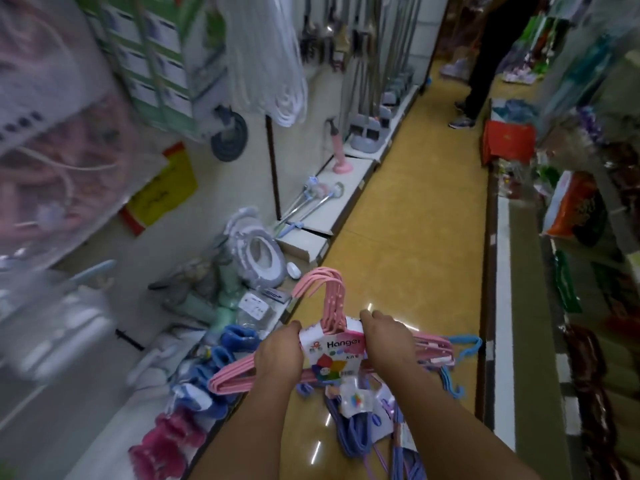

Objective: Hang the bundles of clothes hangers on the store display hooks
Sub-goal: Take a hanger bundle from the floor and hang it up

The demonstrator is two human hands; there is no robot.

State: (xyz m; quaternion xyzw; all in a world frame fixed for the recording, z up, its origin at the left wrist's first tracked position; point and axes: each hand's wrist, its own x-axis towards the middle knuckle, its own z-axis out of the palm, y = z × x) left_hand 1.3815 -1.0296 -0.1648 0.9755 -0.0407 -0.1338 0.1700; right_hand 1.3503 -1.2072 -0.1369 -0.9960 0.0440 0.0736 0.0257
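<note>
Two hands in view, both mine. Left hand grips the left edge of the label on one pink bundle; right hand grips the right edge, fingers curled over the top. So both grips are closed on the same bundle, none free.

Pink bundle is near centre, held above the yellow floor, in the aisle. Hooks point far and up, curling left. Long axis runs left-right, shoulders sticking out past both wrists. Individual hangers in it: several, too stacked to count.

Under it, on the floor near me, a pile of purple bundles, at least two white labels showing; exact count unclear. One blue bundle at right, just behind the pink shoulders, hooks toward the right.

Left: low shelf with blue and pink goods near, grey-white seat rings, one white hanger bundle hanging high on the wall. Far right: one person standing, one red box.
</note>
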